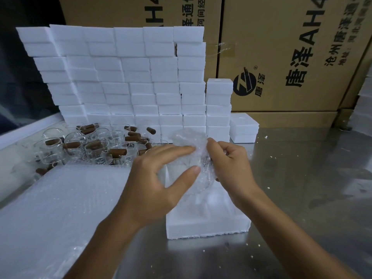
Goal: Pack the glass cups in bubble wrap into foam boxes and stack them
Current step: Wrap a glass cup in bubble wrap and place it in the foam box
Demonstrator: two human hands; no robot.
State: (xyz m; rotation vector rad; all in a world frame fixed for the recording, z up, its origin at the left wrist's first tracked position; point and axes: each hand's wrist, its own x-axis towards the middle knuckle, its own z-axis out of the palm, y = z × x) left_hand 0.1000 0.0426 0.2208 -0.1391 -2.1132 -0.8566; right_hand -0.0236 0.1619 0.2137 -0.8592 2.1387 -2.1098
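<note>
Wrapped cup is held between both hands directly above the open foam box. Left hand spans it with fingers spread; right hand pinches wrap at its side. Cup's axis cannot be told.

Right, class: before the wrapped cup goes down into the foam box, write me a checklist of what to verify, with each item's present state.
1. Both hands hold the bundle: left hand and right hand grip the bubble-wrapped cup. Ok.
2. Wrap fully closed round the cup: the right hand's fingers are at a loose end. Cannot tell.
3. Open foam box sits below the bundle on the metal table. Ok.
4. Box cavity free: hidden by hands and wrap. Cannot tell.
5. Next bubble wrap sheet lies ready on the left. Ok.
6. More glass cups wait behind the sheet. Ok.
</note>
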